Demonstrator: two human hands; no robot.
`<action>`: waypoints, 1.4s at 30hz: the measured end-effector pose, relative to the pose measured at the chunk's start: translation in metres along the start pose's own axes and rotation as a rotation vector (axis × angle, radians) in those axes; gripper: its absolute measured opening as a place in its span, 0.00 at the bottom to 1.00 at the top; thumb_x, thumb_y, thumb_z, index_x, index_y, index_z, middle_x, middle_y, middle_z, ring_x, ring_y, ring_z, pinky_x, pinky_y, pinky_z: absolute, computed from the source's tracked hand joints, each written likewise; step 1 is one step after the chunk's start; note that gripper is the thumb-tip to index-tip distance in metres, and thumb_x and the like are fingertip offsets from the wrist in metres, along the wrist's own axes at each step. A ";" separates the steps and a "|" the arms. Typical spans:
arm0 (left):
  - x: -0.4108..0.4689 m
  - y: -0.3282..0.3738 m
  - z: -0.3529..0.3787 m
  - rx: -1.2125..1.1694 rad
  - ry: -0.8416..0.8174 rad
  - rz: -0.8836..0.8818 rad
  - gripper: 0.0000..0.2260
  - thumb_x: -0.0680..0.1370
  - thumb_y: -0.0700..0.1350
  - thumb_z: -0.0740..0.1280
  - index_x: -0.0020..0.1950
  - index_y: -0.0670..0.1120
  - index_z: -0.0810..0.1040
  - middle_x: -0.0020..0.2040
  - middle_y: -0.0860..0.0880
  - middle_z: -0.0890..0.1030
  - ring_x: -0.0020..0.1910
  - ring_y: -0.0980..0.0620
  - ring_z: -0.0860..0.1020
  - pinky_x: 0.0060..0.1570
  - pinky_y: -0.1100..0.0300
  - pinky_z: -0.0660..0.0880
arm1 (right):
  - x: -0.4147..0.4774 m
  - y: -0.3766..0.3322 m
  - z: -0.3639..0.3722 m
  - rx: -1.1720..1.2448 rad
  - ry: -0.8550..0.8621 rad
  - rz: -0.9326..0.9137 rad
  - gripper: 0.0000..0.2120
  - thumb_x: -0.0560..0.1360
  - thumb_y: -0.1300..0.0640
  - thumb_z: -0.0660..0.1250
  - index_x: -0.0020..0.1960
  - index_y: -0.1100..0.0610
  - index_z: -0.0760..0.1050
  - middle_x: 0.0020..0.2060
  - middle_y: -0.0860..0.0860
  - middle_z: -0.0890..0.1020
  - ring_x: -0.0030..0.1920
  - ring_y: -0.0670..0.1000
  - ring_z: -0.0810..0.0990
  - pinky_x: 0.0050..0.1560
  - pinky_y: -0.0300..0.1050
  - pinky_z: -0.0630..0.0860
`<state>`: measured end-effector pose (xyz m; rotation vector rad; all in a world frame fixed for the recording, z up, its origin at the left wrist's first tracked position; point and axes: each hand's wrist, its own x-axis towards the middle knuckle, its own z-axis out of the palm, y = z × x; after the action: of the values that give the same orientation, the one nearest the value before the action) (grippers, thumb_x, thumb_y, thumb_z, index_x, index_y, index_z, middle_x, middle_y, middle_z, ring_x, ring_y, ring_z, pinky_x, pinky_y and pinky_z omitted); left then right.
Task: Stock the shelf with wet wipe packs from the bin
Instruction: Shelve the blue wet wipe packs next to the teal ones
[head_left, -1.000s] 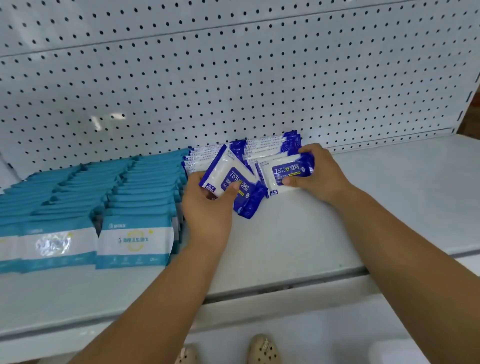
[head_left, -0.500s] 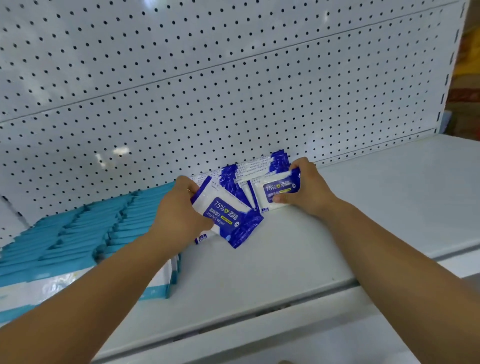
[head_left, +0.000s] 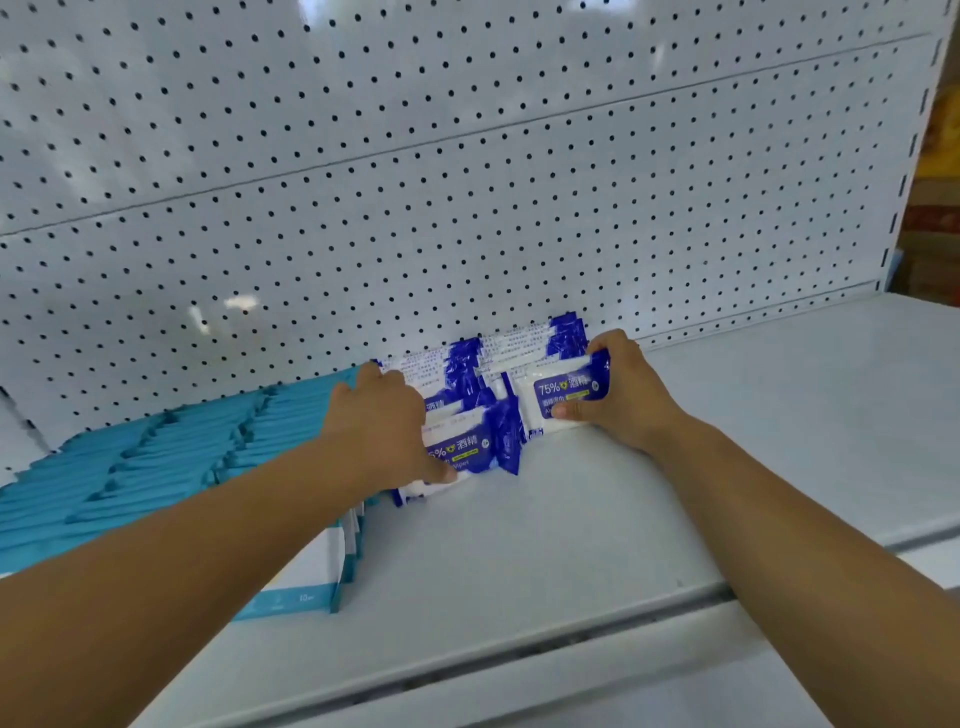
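**Two rows of wipes, and the near row is the crooked one**

Both hands are on the blue wipe packs (head_left: 519, 345), which stand on edge in two short rows at the far side of the shelf (head_left: 701, 467), backed up against the pegboard (head_left: 467, 182). Each pack's long side runs left to right, and the rows stack from far to near.

The left hand (head_left: 384, 421) is curled over the top of the front left pack (head_left: 467, 451), with the thumb down on its lower front face, so it's a proper clamp and not just a touch. The right hand (head_left: 621, 400) does the same thing on the front right pack (head_left: 563, 396): fingers wrapped over the top right corner, thumb pressed on the white front.

Here's the bit that matters. The left row comes out nearer to the shelf's front edge than the right row, and its front pack looks tipped rather than square. The right pack sits farther back and reads more upright. So the left hand is the near one, and I reckon the next push goes straight back toward the pegboard, with the left side having more to make up.

The left row sits just beside the teal packs (head_left: 171, 457), maybe touching, hard to say since the arm covers that gap. The bin is nowhere in shot.
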<state>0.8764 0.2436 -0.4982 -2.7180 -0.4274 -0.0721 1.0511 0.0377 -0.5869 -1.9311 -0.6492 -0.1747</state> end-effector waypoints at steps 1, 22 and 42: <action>0.004 0.000 0.003 -0.039 -0.030 0.007 0.26 0.65 0.74 0.69 0.49 0.54 0.75 0.50 0.52 0.73 0.57 0.49 0.67 0.54 0.52 0.68 | 0.000 0.000 0.000 -0.001 -0.002 0.002 0.35 0.61 0.52 0.85 0.58 0.50 0.67 0.56 0.50 0.74 0.48 0.41 0.75 0.40 0.32 0.69; 0.050 -0.017 0.010 0.096 0.052 0.092 0.35 0.65 0.70 0.74 0.64 0.51 0.73 0.56 0.47 0.70 0.61 0.46 0.67 0.58 0.52 0.66 | 0.004 -0.004 0.010 -0.152 0.062 -0.063 0.37 0.58 0.46 0.85 0.58 0.52 0.66 0.55 0.48 0.70 0.54 0.50 0.73 0.52 0.44 0.74; 0.007 -0.003 0.020 -0.294 0.310 0.124 0.35 0.71 0.61 0.73 0.71 0.47 0.66 0.67 0.48 0.70 0.65 0.47 0.67 0.63 0.53 0.64 | -0.011 -0.024 -0.002 -0.289 0.065 -0.065 0.41 0.69 0.40 0.77 0.74 0.52 0.63 0.77 0.47 0.63 0.74 0.49 0.63 0.70 0.43 0.61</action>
<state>0.8815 0.2560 -0.5152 -2.9405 -0.1670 -0.5535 1.0295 0.0395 -0.5716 -2.1709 -0.6726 -0.3890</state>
